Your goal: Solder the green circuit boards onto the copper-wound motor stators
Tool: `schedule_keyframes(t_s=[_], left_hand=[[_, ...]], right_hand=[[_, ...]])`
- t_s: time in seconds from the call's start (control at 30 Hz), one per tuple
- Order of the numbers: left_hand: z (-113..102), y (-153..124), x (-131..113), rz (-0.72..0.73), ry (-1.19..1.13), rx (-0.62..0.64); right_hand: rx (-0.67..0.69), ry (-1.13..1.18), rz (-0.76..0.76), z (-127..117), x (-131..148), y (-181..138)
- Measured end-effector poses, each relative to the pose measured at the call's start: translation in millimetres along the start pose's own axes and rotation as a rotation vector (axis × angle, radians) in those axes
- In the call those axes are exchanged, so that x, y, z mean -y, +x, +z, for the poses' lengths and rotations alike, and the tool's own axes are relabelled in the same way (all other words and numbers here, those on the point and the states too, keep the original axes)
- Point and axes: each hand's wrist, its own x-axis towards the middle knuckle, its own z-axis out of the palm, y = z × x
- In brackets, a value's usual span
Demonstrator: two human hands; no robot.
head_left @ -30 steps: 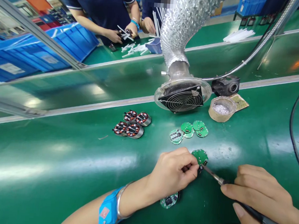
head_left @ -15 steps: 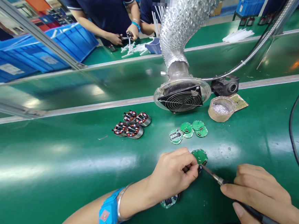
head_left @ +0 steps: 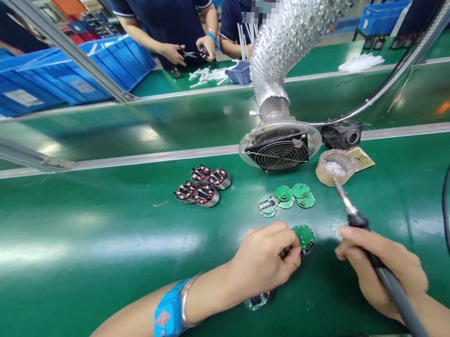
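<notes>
My right hand is wrapped round a soldering iron. The iron's tip reaches the rim of a round tan pot with silvery bits inside. At the middle of the bench, my left hand is closed, with thumb and fingers pinched at the edge of a round green circuit board. Whatever lies between those fingertips is hidden. Under my left wrist another round board shows in part. Beyond my left hand lie several loose round boards.
Several motor stators with copper windings stand grouped at the left. A fume extractor fan on a silver duct hangs over the bench, beside a black stand. Across the partition, a co-worker's hands hold scissors and a dark part.
My right hand has swung the soldering iron's tip away from the green board up to the tan pot. My left hand keeps its pinch at the board. The view has shifted slightly.
</notes>
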Motion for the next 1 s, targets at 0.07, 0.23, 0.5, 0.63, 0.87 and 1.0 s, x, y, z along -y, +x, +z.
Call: schedule_keyframes(t_s=[0.07, 0.23, 0.5, 0.63, 0.87, 1.0], left_hand=[[-2, -2, 1, 0.004, -0.031, 0.006], [-7, -9, 6, 0.019, -0.156, -0.012], [-3, 0, 13, -0.051, -0.238, -0.047], [-6, 1, 18, -0.034, -0.251, -0.010], [-21, -8, 36, 0.245, 0.102, 0.120], [-22, -7, 31, 0.174, -0.077, 0.103]], right_hand=[[0.092, 0.007, -0.032, 7, -2, 9], [0.269, 0.045, -0.071, 18, -5, 22], [0.321, 0.106, -0.068, 30, -14, 17], [0.334, 0.111, -0.048, 30, -17, 12], [0.308, 0.089, -0.051, 32, -19, 8], [0.285, 0.101, -0.060, 32, -18, 8]])
